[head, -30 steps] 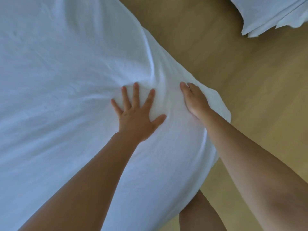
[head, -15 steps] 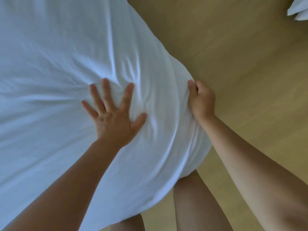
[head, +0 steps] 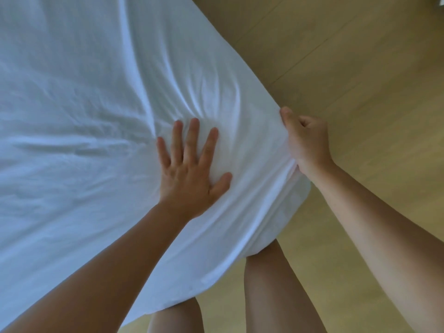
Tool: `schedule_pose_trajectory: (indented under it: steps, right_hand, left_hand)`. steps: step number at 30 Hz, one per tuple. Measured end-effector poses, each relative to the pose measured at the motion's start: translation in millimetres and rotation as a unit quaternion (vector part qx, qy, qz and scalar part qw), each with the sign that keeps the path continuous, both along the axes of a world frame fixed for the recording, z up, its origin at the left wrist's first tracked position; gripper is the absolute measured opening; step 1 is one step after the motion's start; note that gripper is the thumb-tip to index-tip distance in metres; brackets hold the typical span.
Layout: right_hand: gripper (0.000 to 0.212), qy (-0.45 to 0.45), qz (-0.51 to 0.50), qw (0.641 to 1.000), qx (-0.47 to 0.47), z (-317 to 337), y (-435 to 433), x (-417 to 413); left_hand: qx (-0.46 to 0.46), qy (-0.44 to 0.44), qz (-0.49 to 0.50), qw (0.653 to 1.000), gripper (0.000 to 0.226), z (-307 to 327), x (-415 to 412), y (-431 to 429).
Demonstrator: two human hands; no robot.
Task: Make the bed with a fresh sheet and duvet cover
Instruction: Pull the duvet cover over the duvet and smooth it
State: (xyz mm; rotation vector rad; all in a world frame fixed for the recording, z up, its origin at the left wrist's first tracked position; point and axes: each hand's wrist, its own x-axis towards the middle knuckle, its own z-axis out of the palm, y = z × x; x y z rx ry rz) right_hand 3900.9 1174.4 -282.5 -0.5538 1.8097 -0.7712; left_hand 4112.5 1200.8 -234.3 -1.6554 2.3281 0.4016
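The person is working bare-armed. The left forearm [head: 108, 267] and the right forearm [head: 384, 224] are both showing uncovered from the wrist to the edge of the view. The left hand [head: 189, 179] is showing its back, with knuckles and tendons standing out faintly and the nails looking short and plain. The right hand [head: 306, 143] is showing its back and thumb side, just as plain. Lower down, the left leg [head: 175, 318] and the right leg [head: 271, 292] are appearing bare as far as the view reaches, slightly blurred.
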Motion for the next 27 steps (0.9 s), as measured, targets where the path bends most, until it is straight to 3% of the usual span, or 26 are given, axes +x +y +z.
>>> schedule_pose_trajectory:
  steps: [3, 8, 13, 16, 19, 21, 24, 27]
  right_hand:
    - [0.060, 0.007, 0.040, 0.999, 0.008, -1.4, -0.1, -7.9]
    - [0.056, 0.082, 0.139, 0.980, 0.116, -44.7, 4.4, 21.7]
    - [0.042, 0.132, 0.142, 0.968, 0.157, -61.1, 38.4, 27.9]
    - [0.055, 0.136, 0.142, 0.952, 0.233, -59.3, 93.8, -9.3]
    - [0.041, 0.066, 0.148, 0.968, 0.192, -44.8, 125.2, -7.6]
    - [0.043, 0.074, 0.124, 0.978, 0.148, -37.3, 132.5, 4.7]
    - [0.047, 0.119, 0.047, 0.986, 0.104, -34.2, 135.6, 13.1]
    - [0.048, 0.094, -0.070, 0.990, 0.083, -29.7, 141.3, 12.1]
  left_hand:
    - [0.005, -0.004, -0.031, 0.999, 0.076, 2.0, -2.6, 2.5]
    - [0.022, 0.013, -0.179, 0.984, 0.064, 2.3, -3.3, 21.2]
    - [-0.012, 0.019, -0.165, 0.986, 0.052, -5.0, 0.8, 25.0]
    - [-0.038, 0.024, -0.153, 0.987, 0.045, -10.5, -5.0, 28.3]
    - [-0.037, 0.021, -0.149, 0.988, 0.045, -10.6, -7.4, 26.9]
    - [-0.010, 0.007, -0.155, 0.988, 0.047, -8.8, -7.7, 27.8]
    - [0.019, -0.032, -0.160, 0.986, 0.050, -2.7, -9.4, 27.0]
    - [0.046, -0.057, -0.154, 0.985, 0.051, 2.9, -21.3, 30.2]
